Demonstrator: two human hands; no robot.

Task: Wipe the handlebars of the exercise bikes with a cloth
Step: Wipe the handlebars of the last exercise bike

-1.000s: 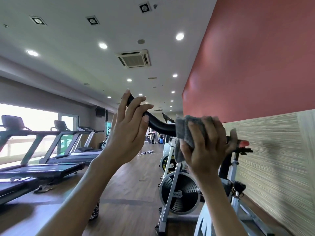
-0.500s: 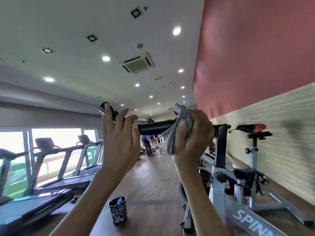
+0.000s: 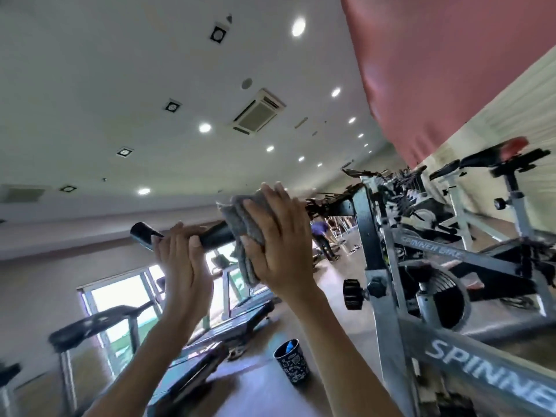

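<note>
Head view, tilted hard, edges blurred by motion. Both arms reach up from the bottom of the frame to a black handlebar (image 3: pixel 217 234) that runs roughly level across the middle, with its open tube end at the left.

L hand (image 3: pixel 180 260) is seen from the back. Its fingers (image 3: pixel 177 233) are curled over the top of the bar just inside that tube end, gripping it bare, w/ no cloth under them.

R hand (image 3: pixel 281 236) sits just beside it, further along the bar toward the stem. It is closed round a grey cloth (image 3: pixel 239 224), thumb and fingers clamping the cloth against the bar. The cloth is bunched over the tube and a fold hangs down below the hand. The bar under the palm is hidden, so how far the cloth wraps round it can't be told, though it looks like most of the way.

The bar joins the exercise bike (image 3: pixel 388 296) at right — grey frame w/ white "SPINNER" lettering and a black adjuster knob (image 3: pixel 352 293) on the post. More bikes line up behind it along the wall, one w/ a black-and-red saddle (image 3: pixel 496 152).

On the wood floor below the hands stands a dark patterned cup (image 3: pixel 291 367) w/ something blue inside, well apart from both hands. Treadmills (image 3: pixel 90 323) stand at left by a bright window (image 3: pixel 120 296). Far back there is a person in a purple top (image 3: pixel 320 233) — small, details unclear. Overhead are a ceiling AC unit (image 3: pixel 258 112) and round downlights.
</note>
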